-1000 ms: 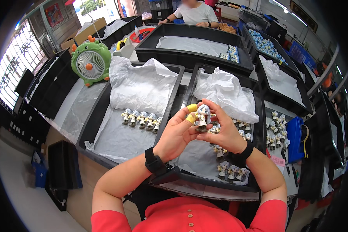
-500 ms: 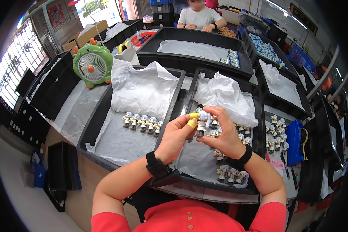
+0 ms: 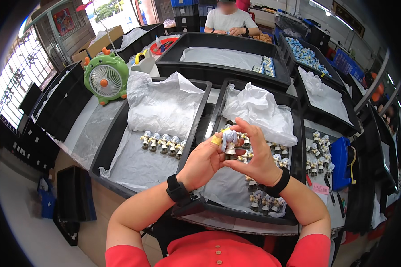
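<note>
Bright daylight, glare at barred window point(image 3: 22, 73); ceiling tube point(image 3: 320, 5) lit; straight edges bent, corners black.

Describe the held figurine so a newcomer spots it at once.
From the red shirt, look up to the right one of the two nearest black trays. Over it, between the left hand and right hand, is a small pale-haired figurine in white. Similar figurines lie in the tray; this one alone is held up.

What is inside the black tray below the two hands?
The black tray holds white paper and several figurines. The left hand and right hand cover part of its middle; anything under the paper is hidden.
</note>
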The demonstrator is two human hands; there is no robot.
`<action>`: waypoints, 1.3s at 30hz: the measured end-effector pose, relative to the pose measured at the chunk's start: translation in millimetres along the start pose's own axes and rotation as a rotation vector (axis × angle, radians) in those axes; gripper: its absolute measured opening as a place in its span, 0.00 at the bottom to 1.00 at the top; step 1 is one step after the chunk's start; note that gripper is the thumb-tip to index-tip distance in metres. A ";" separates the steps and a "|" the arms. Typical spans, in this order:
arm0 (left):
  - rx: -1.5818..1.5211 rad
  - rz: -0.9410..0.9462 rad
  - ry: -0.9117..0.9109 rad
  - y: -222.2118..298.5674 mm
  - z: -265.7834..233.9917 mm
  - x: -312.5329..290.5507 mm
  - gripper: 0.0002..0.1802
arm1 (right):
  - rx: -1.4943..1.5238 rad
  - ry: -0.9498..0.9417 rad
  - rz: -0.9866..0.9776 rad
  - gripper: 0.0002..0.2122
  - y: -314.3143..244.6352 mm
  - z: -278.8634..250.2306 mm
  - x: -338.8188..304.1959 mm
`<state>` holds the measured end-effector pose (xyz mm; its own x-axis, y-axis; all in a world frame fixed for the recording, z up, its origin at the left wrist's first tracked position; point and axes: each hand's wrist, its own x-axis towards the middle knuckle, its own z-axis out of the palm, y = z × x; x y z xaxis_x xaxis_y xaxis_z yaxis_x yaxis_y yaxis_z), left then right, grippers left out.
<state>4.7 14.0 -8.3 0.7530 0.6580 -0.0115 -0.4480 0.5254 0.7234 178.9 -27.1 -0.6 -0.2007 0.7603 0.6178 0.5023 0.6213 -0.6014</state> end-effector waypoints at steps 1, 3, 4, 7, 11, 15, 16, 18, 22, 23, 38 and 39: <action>0.012 0.010 -0.004 -0.8 -0.4 0.5 0.26 | 0.004 0.002 -0.002 0.45 1.1 -0.1 -0.2; 0.024 0.015 -0.008 -2.5 -2.8 0.8 0.27 | 0.022 0.006 0.051 0.45 0.9 0.5 -1.5; 0.024 0.009 -0.011 -3.4 -5.0 2.2 0.27 | 0.028 0.009 0.077 0.46 1.1 0.2 -1.7; 0.012 0.000 -0.012 -3.3 -5.6 2.6 0.26 | 0.018 0.003 0.086 0.46 2.0 -0.4 -1.7; -0.015 0.003 -0.018 -3.6 -5.6 2.2 0.26 | 0.017 -0.025 0.085 0.47 -0.6 -1.8 0.0; -0.023 0.003 -0.011 -3.4 -6.1 2.5 0.25 | 0.011 -0.055 0.106 0.46 0.8 -2.0 0.5; -0.024 0.002 -0.011 -3.2 -6.1 2.7 0.25 | 0.007 -0.062 0.115 0.46 1.7 -1.8 0.5; -0.030 -0.003 -0.002 -3.1 -6.0 2.6 0.24 | 0.021 -0.067 0.140 0.44 4.3 -1.1 -0.5; -0.039 -0.015 0.022 -2.0 -5.3 1.9 0.23 | 0.019 -0.066 0.158 0.42 3.7 -1.4 -0.7; -0.041 -0.016 0.026 -1.7 -5.3 1.7 0.22 | 0.022 -0.067 0.162 0.42 3.2 -1.3 -0.5; -0.056 -0.028 0.038 -2.2 -6.9 1.6 0.23 | 0.032 -0.097 0.187 0.38 2.0 -2.5 1.2; -0.050 -0.026 0.038 -2.4 -7.5 1.8 0.23 | 0.028 -0.100 0.190 0.38 2.6 -3.0 0.8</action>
<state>3.5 17.9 -15.3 0.7463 0.6631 -0.0566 -0.4528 0.5683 0.6871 182.6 -25.4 -0.2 -0.1882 0.8783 0.4395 0.5159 0.4692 -0.7167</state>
